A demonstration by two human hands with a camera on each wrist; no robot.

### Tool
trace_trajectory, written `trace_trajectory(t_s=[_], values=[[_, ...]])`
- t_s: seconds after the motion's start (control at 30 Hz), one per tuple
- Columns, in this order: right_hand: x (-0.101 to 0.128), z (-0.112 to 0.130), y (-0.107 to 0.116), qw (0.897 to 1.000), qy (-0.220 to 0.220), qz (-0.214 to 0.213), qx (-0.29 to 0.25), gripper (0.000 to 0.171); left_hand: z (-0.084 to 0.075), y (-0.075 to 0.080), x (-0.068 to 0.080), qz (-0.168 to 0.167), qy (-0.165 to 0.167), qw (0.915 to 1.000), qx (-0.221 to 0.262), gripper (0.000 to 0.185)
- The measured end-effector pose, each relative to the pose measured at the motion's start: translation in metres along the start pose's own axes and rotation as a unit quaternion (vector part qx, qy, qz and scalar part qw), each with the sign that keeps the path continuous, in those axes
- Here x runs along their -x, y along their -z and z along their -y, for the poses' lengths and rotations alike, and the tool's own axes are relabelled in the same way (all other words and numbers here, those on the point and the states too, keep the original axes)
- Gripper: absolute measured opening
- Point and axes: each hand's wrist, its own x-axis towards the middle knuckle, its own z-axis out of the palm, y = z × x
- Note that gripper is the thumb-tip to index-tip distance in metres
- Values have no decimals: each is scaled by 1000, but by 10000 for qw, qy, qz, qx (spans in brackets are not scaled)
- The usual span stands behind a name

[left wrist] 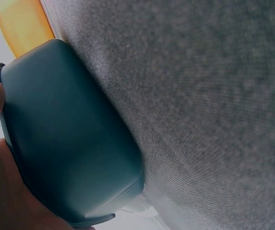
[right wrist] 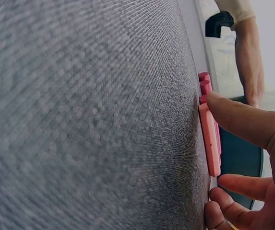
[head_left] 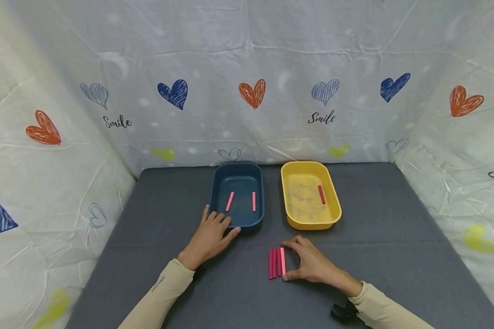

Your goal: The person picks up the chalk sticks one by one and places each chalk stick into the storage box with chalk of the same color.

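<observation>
My right hand [head_left: 310, 262] spans a light pink, chalk-like stick [head_left: 283, 261] lengthwise, thumb at its near end and index finger at the far end. Close beside this stick, to its left, lie several dark red sticks [head_left: 274, 264], side by side on the table. In the right wrist view the same pink stick [right wrist: 210, 139] lies low on the cloth between thumb and index finger. My left hand [head_left: 210, 235] rests on the near left rim of a dark blue bin [head_left: 240, 169], fingers spread. Two light pink sticks [head_left: 229, 201] lie apart inside that bin.
A yellow bin [head_left: 308, 226] stands to the right of the blue one, with one dark red stick [head_left: 321, 194] inside. Grey cloth covers the table [head_left: 374, 219]. White curtains [head_left: 214, 64] printed with hearts hang behind and at both sides.
</observation>
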Motion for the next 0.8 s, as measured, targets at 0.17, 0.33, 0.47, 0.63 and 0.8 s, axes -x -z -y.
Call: trace_trajectory(t_s=[0.17,0.33,0.47,0.63,0.8], values=[[-1,-2,-1,10000,6,29,45,80,0,0,0,-27,-15,10000,-23,44],[-2,-3,-2,10000,-17,46,43,78,0,0,0,-39,-20,10000,-19,43],[-2,-3,-2,9999,-60,111,-6,78,-1,0,0,-42,-27,10000,-24,44],[-2,-3,-2,9998,-89,184,49,81,-2,1,0,-49,-18,10000,-38,44],[-2,-3,-3,9998,-40,170,123,82,-2,1,0,-44,25,10000,-36,44]])
